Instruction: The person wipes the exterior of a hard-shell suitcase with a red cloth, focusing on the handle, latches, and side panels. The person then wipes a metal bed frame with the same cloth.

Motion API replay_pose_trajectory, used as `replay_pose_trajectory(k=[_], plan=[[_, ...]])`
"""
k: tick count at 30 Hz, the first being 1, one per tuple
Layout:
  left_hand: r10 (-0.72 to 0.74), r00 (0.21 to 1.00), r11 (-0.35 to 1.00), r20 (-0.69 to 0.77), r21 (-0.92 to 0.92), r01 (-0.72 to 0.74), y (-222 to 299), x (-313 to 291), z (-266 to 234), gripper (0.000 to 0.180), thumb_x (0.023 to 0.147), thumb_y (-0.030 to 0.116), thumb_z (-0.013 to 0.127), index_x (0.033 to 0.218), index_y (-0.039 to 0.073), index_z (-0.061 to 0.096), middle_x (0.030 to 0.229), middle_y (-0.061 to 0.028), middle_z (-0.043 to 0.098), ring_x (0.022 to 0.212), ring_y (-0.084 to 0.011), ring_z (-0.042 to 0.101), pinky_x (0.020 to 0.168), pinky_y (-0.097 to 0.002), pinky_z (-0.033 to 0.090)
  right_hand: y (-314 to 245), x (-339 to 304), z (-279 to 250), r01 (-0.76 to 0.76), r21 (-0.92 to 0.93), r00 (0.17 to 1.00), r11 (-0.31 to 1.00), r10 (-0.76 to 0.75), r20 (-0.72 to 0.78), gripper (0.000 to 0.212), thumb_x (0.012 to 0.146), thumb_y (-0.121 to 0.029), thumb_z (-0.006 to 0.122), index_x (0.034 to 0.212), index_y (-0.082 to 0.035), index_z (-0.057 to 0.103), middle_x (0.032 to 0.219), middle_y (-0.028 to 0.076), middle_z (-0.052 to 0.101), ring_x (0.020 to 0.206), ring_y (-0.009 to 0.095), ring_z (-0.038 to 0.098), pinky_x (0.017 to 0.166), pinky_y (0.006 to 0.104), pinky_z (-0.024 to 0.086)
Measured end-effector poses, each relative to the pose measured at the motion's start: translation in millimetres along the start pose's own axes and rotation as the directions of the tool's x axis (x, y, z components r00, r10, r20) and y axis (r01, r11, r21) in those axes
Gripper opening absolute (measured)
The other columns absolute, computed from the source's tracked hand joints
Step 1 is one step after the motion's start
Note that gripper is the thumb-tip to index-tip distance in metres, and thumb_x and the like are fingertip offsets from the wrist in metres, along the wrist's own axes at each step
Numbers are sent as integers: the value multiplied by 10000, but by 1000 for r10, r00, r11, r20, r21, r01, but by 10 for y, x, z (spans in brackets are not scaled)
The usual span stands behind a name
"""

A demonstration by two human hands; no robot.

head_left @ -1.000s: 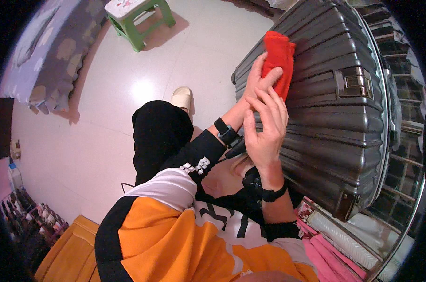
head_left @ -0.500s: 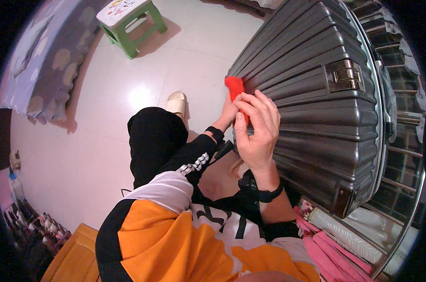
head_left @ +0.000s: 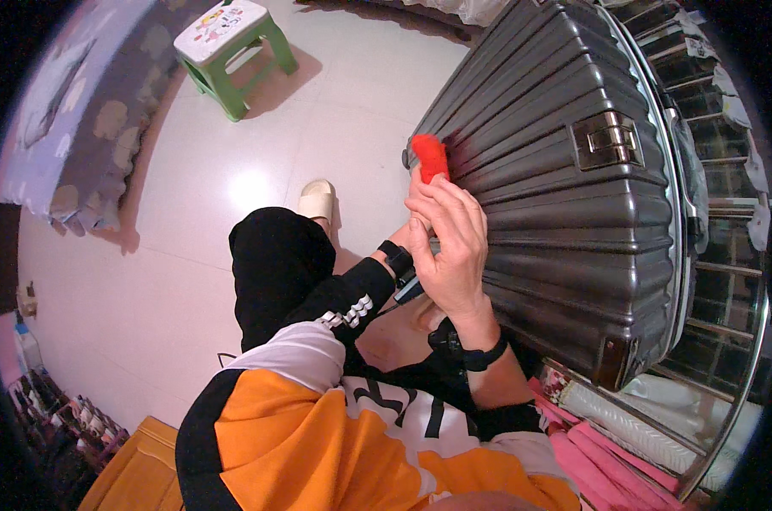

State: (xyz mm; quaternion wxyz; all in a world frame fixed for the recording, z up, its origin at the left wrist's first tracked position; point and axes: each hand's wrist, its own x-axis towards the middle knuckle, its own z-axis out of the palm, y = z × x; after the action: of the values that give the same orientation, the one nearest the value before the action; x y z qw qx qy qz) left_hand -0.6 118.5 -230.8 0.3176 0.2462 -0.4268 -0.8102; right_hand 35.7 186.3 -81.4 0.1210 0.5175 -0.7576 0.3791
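A soft red cloth [head_left: 430,158] sticks up from my left hand [head_left: 415,198], against the near side of a dark grey ribbed suitcase [head_left: 556,209]. The left fingers close round its lower part and are mostly covered by my right hand [head_left: 456,245]. That right hand lies across the left one, fingers loosely bent and thumb apart from them. Its fingertips reach the left hand just below the cloth; nothing shows in its grip. The suitcase stands to my right, with a metal latch [head_left: 609,140] and a corner guard [head_left: 617,362].
A green stool [head_left: 237,64] with a printed white top stands at the far left. Beside it hangs a patterned bed cover [head_left: 105,128]. Metal rails [head_left: 731,268] run behind the suitcase, and pink cloth [head_left: 607,460] lies below it. My slippered foot [head_left: 318,200] rests on the floor.
My right hand has shifted left and slightly down, onto the left hand. Less of the red cloth shows below the fingers. The view has also shifted slightly.
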Motion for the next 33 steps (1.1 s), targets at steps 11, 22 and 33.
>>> replay_pose_trajectory(k=[11, 22, 33], plan=[[568, 776, 782, 274, 116, -613, 1126, 58, 635, 517, 963, 110, 576, 1461, 13, 475, 1337, -188, 551, 1202, -347, 536, 1078, -433, 405, -205, 75, -246, 142, -42, 979, 989, -146, -145, 196, 864, -69, 699, 1053, -94, 746, 1135, 58, 719, 1149, 293, 648, 1037, 463, 457], [376, 926, 891, 19, 265, -368, 322, 1568, 177, 458, 1010, 270, 582, 1401, 31, 558, 1301, -175, 672, 1191, -287, 640, 1030, -392, 478, -115, 125, -217, 66, 14, 990, 998, -64, -124, 195, 857, -47, 707, 1044, -95, 735, 1131, 57, 714, 1136, 289, 653, 1016, 455, 465], [-204, 970, 941, -132, 247, 232, -1358, 582, -733, 439, 1034, 260, 528, 1392, 7, 533, 1274, -185, 662, 1158, -309, 648, 1002, -426, 496, 37, 94, -192, -31, -12, 987, 999, 29, -159, 253, 917, -39, 619, 1149, -55, 720, 1228, 126, 706, 1195, 319, 630, 1074, 427, 441]])
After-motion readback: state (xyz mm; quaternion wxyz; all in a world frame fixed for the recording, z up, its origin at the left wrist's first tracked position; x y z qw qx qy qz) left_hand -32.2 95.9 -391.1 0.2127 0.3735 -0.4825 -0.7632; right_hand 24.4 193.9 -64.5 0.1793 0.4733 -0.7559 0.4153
